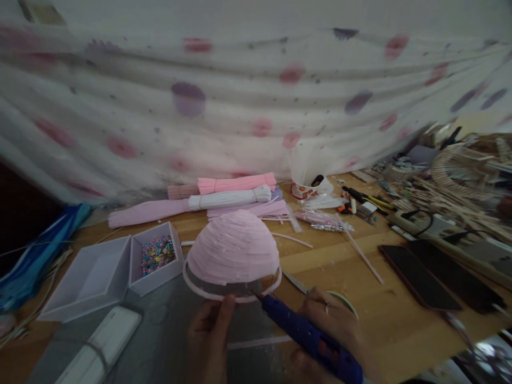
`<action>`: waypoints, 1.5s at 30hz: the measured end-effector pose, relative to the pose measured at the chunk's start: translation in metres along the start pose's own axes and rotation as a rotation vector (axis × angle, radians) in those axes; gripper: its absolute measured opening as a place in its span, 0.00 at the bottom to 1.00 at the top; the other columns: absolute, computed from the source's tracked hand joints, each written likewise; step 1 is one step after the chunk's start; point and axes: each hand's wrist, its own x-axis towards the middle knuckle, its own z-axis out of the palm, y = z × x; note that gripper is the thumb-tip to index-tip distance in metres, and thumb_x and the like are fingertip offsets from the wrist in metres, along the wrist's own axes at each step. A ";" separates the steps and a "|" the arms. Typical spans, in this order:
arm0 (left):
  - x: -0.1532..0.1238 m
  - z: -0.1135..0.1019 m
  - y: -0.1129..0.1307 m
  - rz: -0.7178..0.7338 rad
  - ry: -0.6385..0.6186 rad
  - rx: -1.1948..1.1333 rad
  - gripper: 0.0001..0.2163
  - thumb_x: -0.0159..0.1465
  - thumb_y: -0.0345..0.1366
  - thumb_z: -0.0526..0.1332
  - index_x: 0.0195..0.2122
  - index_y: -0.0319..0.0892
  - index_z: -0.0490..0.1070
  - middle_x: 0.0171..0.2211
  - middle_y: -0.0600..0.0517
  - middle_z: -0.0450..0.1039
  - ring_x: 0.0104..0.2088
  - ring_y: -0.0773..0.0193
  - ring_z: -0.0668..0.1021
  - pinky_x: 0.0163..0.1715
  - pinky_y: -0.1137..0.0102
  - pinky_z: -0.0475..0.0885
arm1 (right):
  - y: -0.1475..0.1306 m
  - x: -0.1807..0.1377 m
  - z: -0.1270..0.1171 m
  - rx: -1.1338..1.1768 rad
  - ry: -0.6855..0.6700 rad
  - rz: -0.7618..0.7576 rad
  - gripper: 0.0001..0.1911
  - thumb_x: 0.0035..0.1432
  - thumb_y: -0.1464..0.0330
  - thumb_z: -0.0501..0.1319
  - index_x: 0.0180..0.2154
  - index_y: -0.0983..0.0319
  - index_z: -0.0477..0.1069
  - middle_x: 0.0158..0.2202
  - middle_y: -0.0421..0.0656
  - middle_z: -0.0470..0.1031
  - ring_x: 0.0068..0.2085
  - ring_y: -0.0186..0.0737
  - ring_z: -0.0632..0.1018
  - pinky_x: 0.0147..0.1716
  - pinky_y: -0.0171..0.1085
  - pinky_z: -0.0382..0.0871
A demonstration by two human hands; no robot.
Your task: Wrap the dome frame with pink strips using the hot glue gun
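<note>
Partly behind blue glue gun [299, 324], right hand [333, 314]

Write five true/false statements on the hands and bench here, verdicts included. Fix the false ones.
1. The right hand holds a blue tool. True.
2. The left hand is at the far side of the pink ring. False: it is at the near side.
3. The bundles of strips lie behind the pink dome. True.
4. The box of beads stands to the right of the dome. False: it stands to the left.
5. The paper cup lies on its side. False: it stands upright.
</note>
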 end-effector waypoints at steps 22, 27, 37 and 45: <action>-0.004 0.005 0.007 0.075 -0.066 -0.032 0.18 0.45 0.53 0.75 0.24 0.43 0.79 0.10 0.61 0.60 0.11 0.78 0.56 0.12 0.78 0.50 | 0.047 -0.053 -0.073 -0.664 0.821 0.634 0.26 0.56 0.47 0.61 0.40 0.63 0.71 0.36 0.55 0.74 0.38 0.59 0.75 0.39 0.53 0.68; -0.016 0.018 0.015 0.037 -0.045 -0.107 0.21 0.39 0.53 0.77 0.25 0.42 0.78 0.13 0.62 0.62 0.13 0.77 0.56 0.13 0.79 0.51 | -0.024 -0.028 0.013 -0.058 0.208 0.018 0.09 0.62 0.71 0.60 0.45 0.57 0.70 0.40 0.45 0.78 0.40 0.44 0.80 0.37 0.38 0.72; -0.017 0.028 0.041 0.053 -0.067 -0.315 0.25 0.36 0.54 0.79 0.20 0.39 0.73 0.09 0.65 0.55 0.11 0.80 0.55 0.11 0.82 0.50 | -0.035 -0.001 0.080 0.504 -0.208 0.320 0.06 0.63 0.75 0.58 0.41 0.61 0.66 0.35 0.43 0.80 0.34 0.39 0.80 0.32 0.33 0.69; 0.005 0.019 0.039 0.073 -0.020 -0.411 0.24 0.30 0.46 0.81 0.23 0.41 0.74 0.22 0.55 0.78 0.18 0.73 0.71 0.19 0.78 0.67 | -0.043 0.005 0.015 0.065 0.063 -0.073 0.02 0.66 0.68 0.61 0.38 0.56 0.71 0.28 0.36 0.76 0.27 0.33 0.75 0.26 0.31 0.63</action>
